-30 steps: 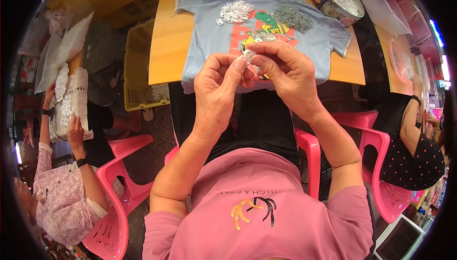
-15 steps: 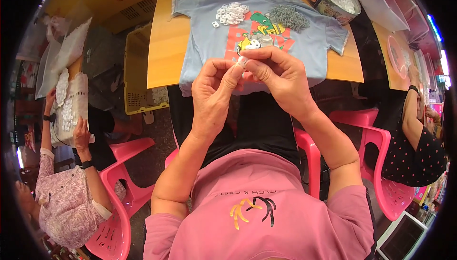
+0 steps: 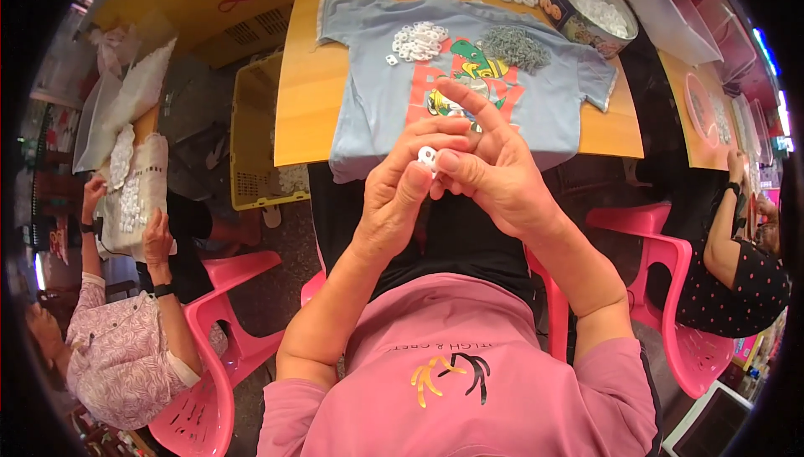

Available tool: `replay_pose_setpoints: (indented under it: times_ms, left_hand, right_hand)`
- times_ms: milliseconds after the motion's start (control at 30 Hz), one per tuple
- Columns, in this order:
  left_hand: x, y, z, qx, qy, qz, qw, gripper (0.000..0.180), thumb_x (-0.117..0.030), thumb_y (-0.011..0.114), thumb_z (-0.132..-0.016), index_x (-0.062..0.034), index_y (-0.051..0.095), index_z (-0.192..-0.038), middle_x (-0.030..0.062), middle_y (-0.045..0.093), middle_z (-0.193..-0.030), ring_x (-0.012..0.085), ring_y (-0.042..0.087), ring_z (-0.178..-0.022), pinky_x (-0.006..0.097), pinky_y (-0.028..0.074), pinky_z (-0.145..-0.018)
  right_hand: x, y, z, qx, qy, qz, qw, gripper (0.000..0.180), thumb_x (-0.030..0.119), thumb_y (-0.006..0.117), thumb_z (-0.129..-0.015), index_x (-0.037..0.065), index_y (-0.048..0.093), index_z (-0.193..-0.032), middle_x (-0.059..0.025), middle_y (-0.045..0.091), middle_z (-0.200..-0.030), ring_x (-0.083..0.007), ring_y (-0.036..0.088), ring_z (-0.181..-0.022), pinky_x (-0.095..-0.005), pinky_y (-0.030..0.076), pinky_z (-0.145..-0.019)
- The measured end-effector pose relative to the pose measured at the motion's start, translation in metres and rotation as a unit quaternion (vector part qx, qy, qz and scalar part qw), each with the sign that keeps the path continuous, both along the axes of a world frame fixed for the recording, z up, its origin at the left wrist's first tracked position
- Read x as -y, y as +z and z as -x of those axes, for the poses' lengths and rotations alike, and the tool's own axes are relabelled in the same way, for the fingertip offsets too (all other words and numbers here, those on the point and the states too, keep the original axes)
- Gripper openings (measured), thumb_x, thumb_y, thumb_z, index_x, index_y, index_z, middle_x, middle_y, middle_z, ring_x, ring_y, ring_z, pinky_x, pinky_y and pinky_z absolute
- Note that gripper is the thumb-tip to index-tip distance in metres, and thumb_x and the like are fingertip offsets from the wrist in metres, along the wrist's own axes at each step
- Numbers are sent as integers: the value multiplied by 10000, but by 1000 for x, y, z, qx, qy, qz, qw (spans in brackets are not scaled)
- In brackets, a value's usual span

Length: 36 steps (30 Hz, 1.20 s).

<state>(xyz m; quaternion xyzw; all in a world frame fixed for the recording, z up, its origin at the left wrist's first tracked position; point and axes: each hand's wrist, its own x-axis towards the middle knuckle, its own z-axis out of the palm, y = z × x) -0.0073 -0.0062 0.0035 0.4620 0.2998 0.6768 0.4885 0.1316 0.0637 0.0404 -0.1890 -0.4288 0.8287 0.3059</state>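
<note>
I hold the left hand (image 3: pixel 402 197) and right hand (image 3: pixel 494 177) together at frame centre, both pinching one small white ring piece (image 3: pixel 428 157) above the blue shirt (image 3: pixel 377 97) on the surface (image 3: pixel 301 97). Risk: the fingertip pinch could slip and drop it lapward, toward 6 o'clock. It is round; I cannot resolve any long axis or heading.

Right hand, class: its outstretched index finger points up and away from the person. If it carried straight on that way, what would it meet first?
Probably the light blue T-shirt spread on the wooden table, near its colourful printed picture. The right hand looks raised above it, so depth is uncertain.
</note>
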Motion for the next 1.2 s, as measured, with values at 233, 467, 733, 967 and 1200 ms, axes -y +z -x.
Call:
replay_pose_setpoints:
  times_ms: [233,467,733,967,1200]
  left_hand:
    - [-1,0,-7,53,23,-39,998,356,-313,510,-1007,3,619,-1127,130,572,-1219,228,477,-1230,271,452,-800]
    - [-1,5,6,55,25,3,998,320,-275,532,-999,3,639,-1113,117,593,-1174,195,531,-1131,274,444,-848]
    - [-10,32,119,-195,359,89,909,289,-106,606,-954,17,601,-1215,6,626,-956,78,583,-870,203,458,-819]
    - [-4,-7,200,-388,488,158,766,480,-172,666,-920,6,498,-1332,99,509,-1304,191,498,-1185,304,433,-963]
    - [-3,6,97,-199,313,97,924,344,-48,572,-950,-1,507,-1285,75,574,-1200,130,582,-1019,252,447,-921]
  right_hand:
    - [11,3,8,-25,-39,-6,999,763,77,677,-900,88,218,-1509,-6,622,-928,-72,533,-794,-216,424,-668]
    - [12,2,12,8,-50,-35,998,665,101,630,-937,61,265,-1491,-33,625,-969,-89,549,-813,-229,460,-722]
    - [-50,-17,-28,176,-101,-257,945,261,89,571,-969,-22,601,-1204,-67,656,-1051,-104,605,-875,-249,499,-782]
    - [-84,-20,-10,291,-120,-429,846,169,95,629,-923,3,678,-1056,-48,653,-931,-105,590,-813,-255,493,-746]
    - [-125,-45,63,313,-156,-717,603,149,141,671,-842,121,725,-979,-58,621,-922,-241,606,-867,-373,502,-759]
